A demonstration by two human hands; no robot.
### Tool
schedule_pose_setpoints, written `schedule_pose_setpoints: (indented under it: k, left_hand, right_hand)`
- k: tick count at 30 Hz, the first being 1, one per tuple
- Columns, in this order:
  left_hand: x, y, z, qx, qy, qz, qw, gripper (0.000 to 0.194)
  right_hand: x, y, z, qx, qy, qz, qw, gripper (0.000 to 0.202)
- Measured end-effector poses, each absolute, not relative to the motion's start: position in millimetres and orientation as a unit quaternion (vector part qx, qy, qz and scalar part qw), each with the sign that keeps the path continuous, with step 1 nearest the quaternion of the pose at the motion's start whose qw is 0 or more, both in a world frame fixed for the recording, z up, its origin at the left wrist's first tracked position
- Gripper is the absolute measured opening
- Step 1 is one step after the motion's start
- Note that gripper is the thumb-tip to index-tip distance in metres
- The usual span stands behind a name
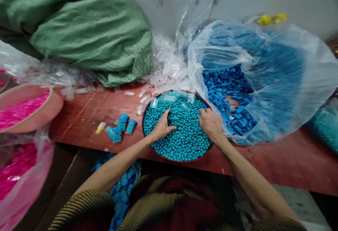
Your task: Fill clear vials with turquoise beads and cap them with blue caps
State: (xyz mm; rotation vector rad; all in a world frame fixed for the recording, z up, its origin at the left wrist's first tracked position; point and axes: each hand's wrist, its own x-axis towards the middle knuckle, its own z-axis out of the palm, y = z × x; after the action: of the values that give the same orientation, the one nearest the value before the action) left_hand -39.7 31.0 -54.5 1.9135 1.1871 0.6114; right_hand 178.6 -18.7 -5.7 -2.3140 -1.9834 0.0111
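Note:
A round tray on the red table is full of small turquoise balls, with a few clear plastic tubes lying on top at its far side. Over the left part of the balls is my left hand, thumb and fingers apart, with a blurred clear shape beside its fingertips. My right hand is at the tray's right edge with its fingers bent together; whatever they may hold is too small to make out. Left of the tray lie several filled tubes with blue caps.
Blue caps spill from a large translucent bag on the right. Clear tubes are heaped along the wall beside a green sack. A pink basin and a bag of pink pieces stand left.

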Motion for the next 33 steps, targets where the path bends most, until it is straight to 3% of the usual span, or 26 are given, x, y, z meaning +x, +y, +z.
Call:
schedule_pose_setpoints:
  k: [3, 6, 12, 19, 26, 29, 33]
  left_hand:
    - [-44, 16, -49, 0.785, 0.487, 0.243, 0.296, 0.045]
    - [-42, 6, -43, 0.807, 0.487, 0.219, 0.252, 0.025]
    - [-36, 9, -38, 0.795, 0.500, 0.193, 0.283, 0.020]
    - [-42, 16, -43, 0.747, 0.485, 0.236, 0.388, 0.016]
    - [-42, 24, -46, 0.667, 0.466, 0.254, 0.523, 0.016]
    - [-45, 25, -41, 0.578, 0.446, 0.292, 0.618, 0.015]
    - [-49, 21, -33, 0.495, 0.412, 0.301, 0.704, 0.033]
  right_hand:
    - [193, -23, -7, -0.783, -0.620, -0.024, -0.033, 0.028]
    - [191, -20, -14, -0.774, -0.631, 0.011, -0.045, 0.028]
    - [182, -13, -23, -0.722, -0.681, 0.120, 0.011, 0.038]
    - [209, -14, -13, -0.626, -0.772, 0.064, -0.086, 0.043]
    - [208, -5, -3, -0.615, -0.766, 0.015, -0.187, 0.032]
    - [197, -10, 5, -0.612, -0.772, -0.046, -0.161, 0.024]
    - [185, -13, 3, -0.584, -0.803, -0.082, -0.091, 0.019]
